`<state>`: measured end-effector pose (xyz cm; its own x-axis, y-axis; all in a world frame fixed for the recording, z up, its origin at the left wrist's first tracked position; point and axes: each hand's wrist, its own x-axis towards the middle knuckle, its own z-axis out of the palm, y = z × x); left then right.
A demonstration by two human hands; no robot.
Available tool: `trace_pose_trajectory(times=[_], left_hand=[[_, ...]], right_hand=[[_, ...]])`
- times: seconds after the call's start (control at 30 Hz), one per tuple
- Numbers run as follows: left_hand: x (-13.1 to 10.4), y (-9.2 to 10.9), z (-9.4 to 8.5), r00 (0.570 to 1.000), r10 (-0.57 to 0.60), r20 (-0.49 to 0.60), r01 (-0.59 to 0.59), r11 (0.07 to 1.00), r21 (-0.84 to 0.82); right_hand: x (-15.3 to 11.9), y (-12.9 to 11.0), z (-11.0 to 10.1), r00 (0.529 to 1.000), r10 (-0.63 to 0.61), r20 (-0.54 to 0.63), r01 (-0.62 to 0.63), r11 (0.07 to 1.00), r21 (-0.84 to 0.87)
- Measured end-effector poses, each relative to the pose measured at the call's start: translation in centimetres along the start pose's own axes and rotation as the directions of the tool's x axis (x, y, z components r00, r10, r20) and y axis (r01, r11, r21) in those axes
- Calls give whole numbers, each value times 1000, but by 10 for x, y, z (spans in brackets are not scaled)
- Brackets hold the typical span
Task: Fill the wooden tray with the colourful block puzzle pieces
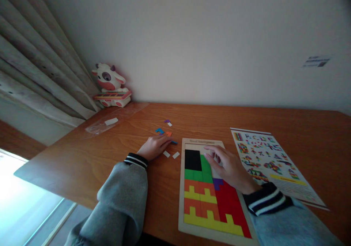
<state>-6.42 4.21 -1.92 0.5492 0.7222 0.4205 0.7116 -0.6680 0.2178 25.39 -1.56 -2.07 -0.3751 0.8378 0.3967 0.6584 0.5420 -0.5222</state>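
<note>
Curtain (41, 66) runs out of frame on the far left, then a clear plastic bag (96, 128) that's hard to make out against the wood, near a cow toy (111, 78). Left hand (155, 146) is down at the loose pieces (176, 155); fingertips are kinda hidden, so can't tell if it's gripping one. Puzzle board (181, 202) sits just right of those, partly filled, its right side covered by the right hand (227, 167), thumb and forefinger slightly apart, nothing visible between. That forearm also blocks part of the printed sheet (270, 158), text unreadable.
</note>
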Motion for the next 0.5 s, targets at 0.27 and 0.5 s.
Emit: trace_pose_trajectory(times=[0.27,0.5], left_hand=[[20,50,19,960,-214,-182,135,920,-367],[43,50,38,975,-216,-56,179,907,-381]], right_hand=[[0,0,1,1000,5,-18,-6,1000,-11],[1,-1,0,1000,15,-13,-15,1000,-11]])
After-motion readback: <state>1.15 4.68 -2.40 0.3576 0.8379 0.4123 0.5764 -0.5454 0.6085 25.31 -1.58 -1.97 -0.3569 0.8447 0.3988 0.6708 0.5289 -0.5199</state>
